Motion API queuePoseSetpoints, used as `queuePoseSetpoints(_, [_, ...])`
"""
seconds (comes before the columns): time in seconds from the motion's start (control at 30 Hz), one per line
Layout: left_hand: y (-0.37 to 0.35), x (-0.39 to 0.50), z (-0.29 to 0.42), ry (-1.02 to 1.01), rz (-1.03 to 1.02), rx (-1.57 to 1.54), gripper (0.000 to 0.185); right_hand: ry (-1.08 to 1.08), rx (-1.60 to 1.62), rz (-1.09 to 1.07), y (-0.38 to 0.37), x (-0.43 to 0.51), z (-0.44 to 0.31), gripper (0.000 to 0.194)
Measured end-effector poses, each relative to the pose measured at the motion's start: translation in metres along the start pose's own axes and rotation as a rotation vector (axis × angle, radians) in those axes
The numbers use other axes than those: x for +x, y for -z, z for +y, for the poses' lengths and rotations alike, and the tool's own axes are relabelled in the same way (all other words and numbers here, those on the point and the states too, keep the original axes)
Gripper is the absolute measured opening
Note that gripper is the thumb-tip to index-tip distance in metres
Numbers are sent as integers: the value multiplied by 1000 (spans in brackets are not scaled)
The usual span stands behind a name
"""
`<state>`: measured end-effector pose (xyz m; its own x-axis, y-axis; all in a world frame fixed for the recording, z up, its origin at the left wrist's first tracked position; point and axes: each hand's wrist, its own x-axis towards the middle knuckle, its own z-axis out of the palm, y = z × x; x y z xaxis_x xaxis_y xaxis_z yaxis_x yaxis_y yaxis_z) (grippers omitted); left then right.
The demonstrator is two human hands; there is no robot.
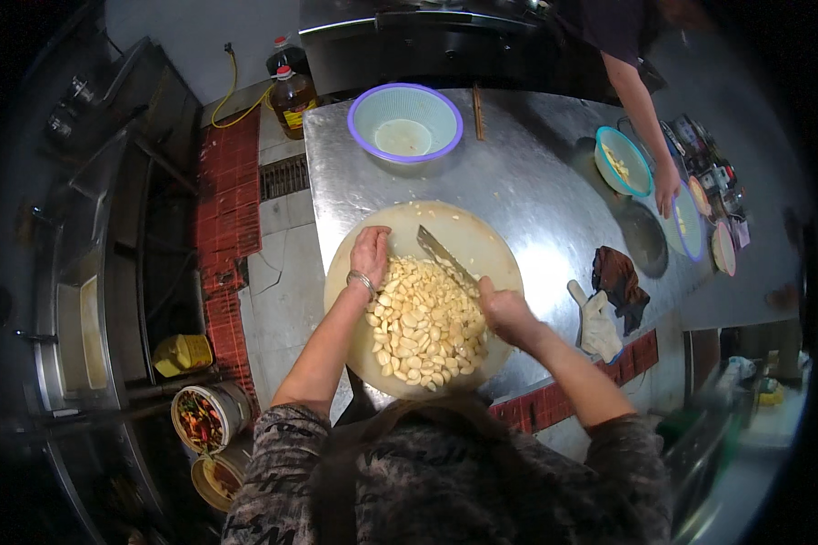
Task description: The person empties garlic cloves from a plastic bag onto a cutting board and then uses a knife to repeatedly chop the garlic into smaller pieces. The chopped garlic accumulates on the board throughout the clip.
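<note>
A large heap of peeled garlic cloves (416,327) lies on a round cutting board (382,221), with some bits along its upper side that look chopped. My right hand (508,310) grips the handle of a knife (448,257), its blade slanting up and left over the heap's upper right edge. At the upper left of the heap is my left hand (370,253), wearing a bracelet at the wrist. Its fingers are bent and close together beside the cloves; whether anything is under them cannot be told. Small garlic pieces are scattered near the board's far rim.
On the steel table (552,197) are a purple-rimmed basket (405,90), chopsticks (478,112), a glove (598,327) and a dark cloth (617,283). A co-worker's hand (667,185) reaches between a teal-rimmed basket (607,174) and another basket (685,218).
</note>
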<state>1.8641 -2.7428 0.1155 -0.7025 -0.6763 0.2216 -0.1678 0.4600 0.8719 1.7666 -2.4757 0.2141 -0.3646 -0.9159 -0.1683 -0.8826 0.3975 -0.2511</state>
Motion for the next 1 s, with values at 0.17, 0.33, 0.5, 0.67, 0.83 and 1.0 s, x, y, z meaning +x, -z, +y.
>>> queuePoseSetpoints(0.17, [-19, -24, 21, 35, -83, -19, 21, -162, 111, -1, -31, -5, -21, 16])
queuePoseSetpoints(0.33, [-22, -51, 59, 14, -117, -214, 22, -265, 219, -61, 36, 10, -42, 17])
queuePoseSetpoints(0.5, [-13, -70, 86, 44, -52, -314, 20, -289, 203, -75, -22, 20, -35, 20])
queuePoseSetpoints(0.67, [16, -82, 46, 30, 61, -272, 18, -208, 118, -60, 29, 19, -47, 23])
queuePoseSetpoints(0.83, [18, -90, 40, -106, 48, -244, 9, -164, 92, -51, -30, 21, -66, 19])
queuePoseSetpoints(1.0, [31, -87, 42, -296, 188, 31, 9, -130, 110, -55, 19, 26, -56, 15])
